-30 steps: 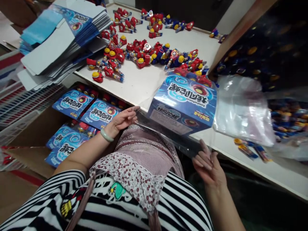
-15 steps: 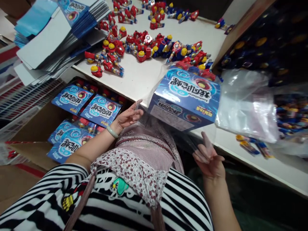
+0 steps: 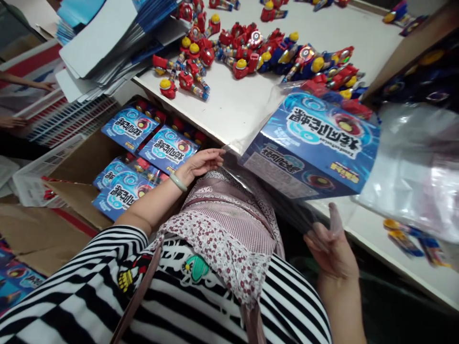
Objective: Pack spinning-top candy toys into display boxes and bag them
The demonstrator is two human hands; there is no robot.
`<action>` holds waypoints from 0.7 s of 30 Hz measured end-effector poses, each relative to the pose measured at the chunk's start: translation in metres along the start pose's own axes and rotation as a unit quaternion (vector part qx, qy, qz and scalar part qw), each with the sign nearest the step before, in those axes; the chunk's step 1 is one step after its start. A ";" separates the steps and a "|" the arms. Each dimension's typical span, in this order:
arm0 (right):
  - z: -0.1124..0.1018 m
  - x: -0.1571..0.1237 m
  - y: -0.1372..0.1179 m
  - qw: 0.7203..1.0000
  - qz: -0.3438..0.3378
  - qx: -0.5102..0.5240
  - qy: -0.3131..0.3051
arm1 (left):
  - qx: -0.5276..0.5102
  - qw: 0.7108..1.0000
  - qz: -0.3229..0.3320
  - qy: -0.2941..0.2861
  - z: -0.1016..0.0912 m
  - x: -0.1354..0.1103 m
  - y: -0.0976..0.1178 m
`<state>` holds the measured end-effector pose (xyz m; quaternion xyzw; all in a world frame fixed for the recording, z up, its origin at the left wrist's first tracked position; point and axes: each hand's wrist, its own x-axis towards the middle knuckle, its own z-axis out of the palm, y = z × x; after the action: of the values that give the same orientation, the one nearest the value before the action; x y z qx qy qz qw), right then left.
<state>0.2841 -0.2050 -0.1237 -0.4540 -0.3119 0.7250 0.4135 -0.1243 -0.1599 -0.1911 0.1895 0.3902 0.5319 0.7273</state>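
Observation:
A blue printed toy box [image 3: 308, 143] sits inside a clear plastic bag [image 3: 299, 215] at the table's front edge. The bag's mouth faces my body. My left hand [image 3: 204, 162], with a bangle on the wrist, is closed on the left edge of the bag's mouth. On the other side my right hand [image 3: 333, 251] grips the right edge, its thumb behind the film. The film between the hands is stretched taut and partly blurred.
Red and blue toys [image 3: 247, 62] lie heaped on the white table [image 3: 222, 112]. Left are stacked flat cartons [image 3: 96, 43] and an open carton [image 3: 75, 177] holding boxed sets. Flat plastic bags [image 3: 412, 157] lie right. Another person's hands [image 3: 43, 86] show far left.
The view has swung left, so things sit further right. Both hands keep hold of the bag's mouth. Another person's hands have come into view at the left.

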 end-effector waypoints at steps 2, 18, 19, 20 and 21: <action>-0.001 0.000 -0.001 1.000 0.004 -0.013 0.007 | -0.003 0.999 -0.042 -0.018 0.001 -0.004 0.005; -0.024 0.016 -0.001 0.993 -0.038 -0.110 0.036 | 0.029 0.989 0.046 -0.139 0.006 0.015 0.013; -0.028 0.021 -0.001 0.986 -0.047 -0.157 0.042 | 0.045 0.989 0.062 -0.129 0.003 0.019 0.016; -0.032 0.025 -0.001 0.975 -0.055 -0.207 0.052 | 0.066 0.988 0.073 -0.116 0.000 0.023 0.019; -0.035 0.029 -0.001 0.963 -0.062 -0.254 0.066 | 0.092 0.987 0.080 -0.100 -0.001 0.026 0.023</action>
<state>0.3097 -0.1761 -0.1488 -0.5708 -0.4850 0.5634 0.3486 -0.1360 -0.1276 -0.1859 0.3387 0.3459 0.5289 0.6971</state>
